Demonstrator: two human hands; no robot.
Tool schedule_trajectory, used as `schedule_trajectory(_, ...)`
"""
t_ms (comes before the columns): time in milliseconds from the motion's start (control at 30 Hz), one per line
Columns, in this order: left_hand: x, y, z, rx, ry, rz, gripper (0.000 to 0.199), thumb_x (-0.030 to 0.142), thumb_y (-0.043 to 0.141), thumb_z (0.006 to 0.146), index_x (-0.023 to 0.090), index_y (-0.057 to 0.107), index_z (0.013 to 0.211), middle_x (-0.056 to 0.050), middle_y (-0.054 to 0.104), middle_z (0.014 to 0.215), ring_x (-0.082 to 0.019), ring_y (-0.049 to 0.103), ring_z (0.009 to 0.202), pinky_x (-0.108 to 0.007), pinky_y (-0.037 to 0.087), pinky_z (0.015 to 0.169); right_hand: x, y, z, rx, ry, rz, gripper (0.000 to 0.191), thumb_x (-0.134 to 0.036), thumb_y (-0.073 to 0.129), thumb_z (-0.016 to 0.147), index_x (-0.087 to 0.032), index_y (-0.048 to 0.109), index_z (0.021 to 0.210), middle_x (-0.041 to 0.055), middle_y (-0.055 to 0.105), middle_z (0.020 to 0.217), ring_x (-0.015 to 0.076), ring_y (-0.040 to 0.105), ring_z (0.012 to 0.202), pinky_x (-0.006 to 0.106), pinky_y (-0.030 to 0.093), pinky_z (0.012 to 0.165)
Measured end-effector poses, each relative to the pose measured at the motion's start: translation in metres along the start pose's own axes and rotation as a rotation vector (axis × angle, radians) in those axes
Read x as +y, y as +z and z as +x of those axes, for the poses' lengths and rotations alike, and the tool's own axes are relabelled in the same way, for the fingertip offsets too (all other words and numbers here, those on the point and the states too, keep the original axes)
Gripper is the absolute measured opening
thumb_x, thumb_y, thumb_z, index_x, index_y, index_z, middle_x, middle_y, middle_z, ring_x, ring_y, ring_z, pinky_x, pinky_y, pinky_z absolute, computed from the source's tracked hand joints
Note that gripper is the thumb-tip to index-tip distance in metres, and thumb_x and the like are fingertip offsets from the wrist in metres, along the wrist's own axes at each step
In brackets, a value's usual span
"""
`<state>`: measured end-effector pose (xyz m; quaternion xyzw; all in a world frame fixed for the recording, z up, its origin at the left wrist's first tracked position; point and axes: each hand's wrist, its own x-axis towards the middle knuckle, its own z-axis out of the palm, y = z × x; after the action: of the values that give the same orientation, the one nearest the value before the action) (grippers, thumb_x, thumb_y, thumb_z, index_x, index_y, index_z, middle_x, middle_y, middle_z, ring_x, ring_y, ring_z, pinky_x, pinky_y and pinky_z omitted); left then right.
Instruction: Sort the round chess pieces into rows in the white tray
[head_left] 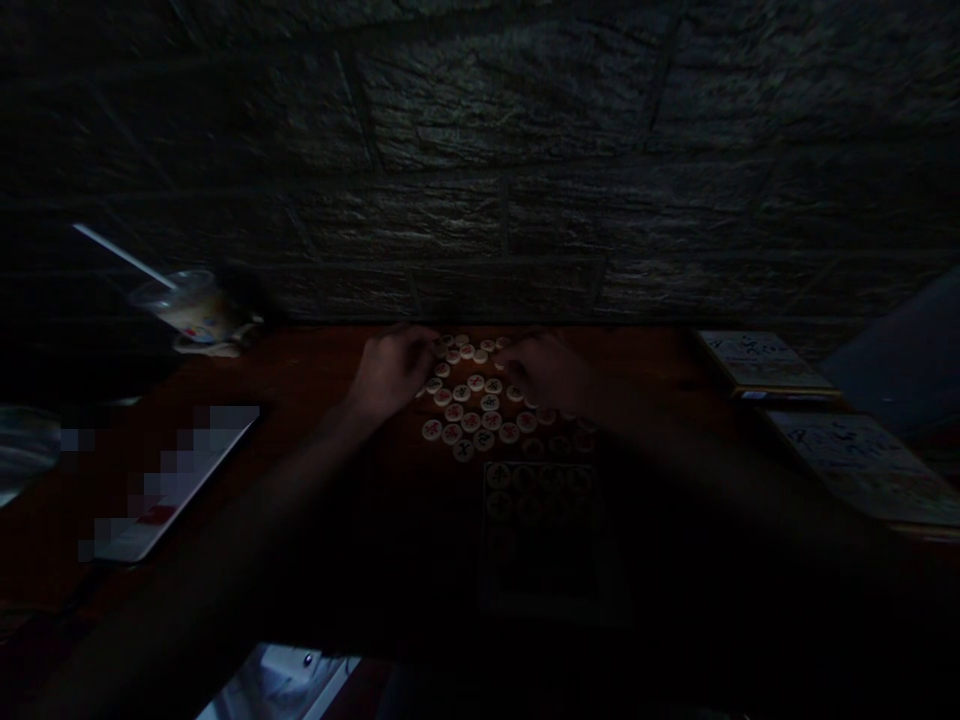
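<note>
At far left, before the rough stone-block wall, stands a clear plastic cup with a slanting straw. Rightward, on the reddish wooden table, the left hand curls beside round xiangqi pieces, the right hand bending over their right side; I cannot tell whether either grips one. Flat printed boxes lie at right.
</note>
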<state>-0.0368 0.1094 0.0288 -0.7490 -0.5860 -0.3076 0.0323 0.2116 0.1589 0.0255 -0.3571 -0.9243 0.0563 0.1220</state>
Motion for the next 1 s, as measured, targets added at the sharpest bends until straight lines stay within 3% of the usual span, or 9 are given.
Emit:
schedule_trajectory(67, 0.001, 0.000, 0.000, -0.011, -0.001, -0.011, 0.028, 0.026, 0.053, 0.092, 0.016, 0.074, 0.108, -0.009, 0.078, 0.110, -0.025, 0.072, 0.102, -0.038, 0.055, 0.095, -0.004, -0.006, -0.001, -0.018, 0.002, 0.003, 0.020, -0.013, 0.056, 0.091, -0.018, 0.075, 0.085, 0.0068, 0.076, 0.091, 0.0197, 0.065, 0.087, 0.031, 0.043, 0.079)
schedule_trajectory(167, 0.001, 0.002, -0.001, -0.033, 0.013, -0.035, 0.026, 0.026, 0.054, 0.092, 0.017, 0.074, 0.107, -0.008, 0.078, 0.109, -0.024, 0.073, 0.100, -0.037, 0.056, 0.092, -0.009, -0.011, -0.002, -0.026, 0.034, 0.017, 0.018, -0.014, 0.057, 0.091, -0.018, 0.075, 0.088, 0.0051, 0.075, 0.088, 0.0150, 0.063, 0.074, 0.027, 0.040, 0.067)
schedule_trajectory(400, 0.002, 0.002, -0.003, -0.099, 0.020, -0.068, 0.026, 0.024, 0.054, 0.093, 0.018, 0.074, 0.107, -0.006, 0.078, 0.110, -0.023, 0.073, 0.099, -0.036, 0.055, 0.093, -0.016, -0.009, -0.002, 0.016, 0.101, 0.024, 0.021, -0.015, 0.053, 0.094, -0.017, 0.074, 0.098, 0.0101, 0.075, 0.096, 0.0200, 0.066, 0.082, 0.030, 0.042, 0.070)
schedule_trajectory(733, 0.003, -0.001, -0.002, -0.146, 0.021, -0.050, 0.025, 0.022, 0.053, 0.092, 0.019, 0.074, 0.106, -0.007, 0.078, 0.110, -0.024, 0.073, 0.101, -0.037, 0.055, 0.093, -0.003, -0.005, 0.000, 0.096, 0.140, 0.253, 0.025, -0.013, 0.052, 0.092, -0.017, 0.076, 0.088, 0.0002, 0.075, 0.081, 0.0116, 0.064, 0.068, 0.023, 0.042, 0.064)
schedule_trajectory(900, 0.002, -0.005, -0.002, -0.183, -0.013, -0.015, 0.022, 0.023, 0.056, 0.089, 0.019, 0.074, 0.100, -0.008, 0.079, 0.103, -0.024, 0.074, 0.093, -0.036, 0.056, 0.085, 0.004, -0.001, 0.000, 0.174, 0.173, 0.270, 0.022, -0.015, 0.056, 0.091, -0.017, 0.078, 0.087, 0.0013, 0.076, 0.080, 0.0134, 0.068, 0.071, 0.023, 0.044, 0.066)
schedule_trajectory(1000, -0.002, -0.008, -0.002, -0.270, -0.039, -0.053, 0.018, 0.025, 0.060, 0.086, 0.020, 0.073, 0.096, -0.005, 0.078, 0.096, -0.022, 0.074, 0.086, -0.034, 0.055, 0.079, 0.009, -0.002, 0.002, 0.224, 0.221, 0.250, 0.024, -0.018, 0.054, 0.094, -0.017, 0.078, 0.095, 0.0047, 0.079, 0.091, 0.0162, 0.071, 0.079, 0.025, 0.047, 0.071)
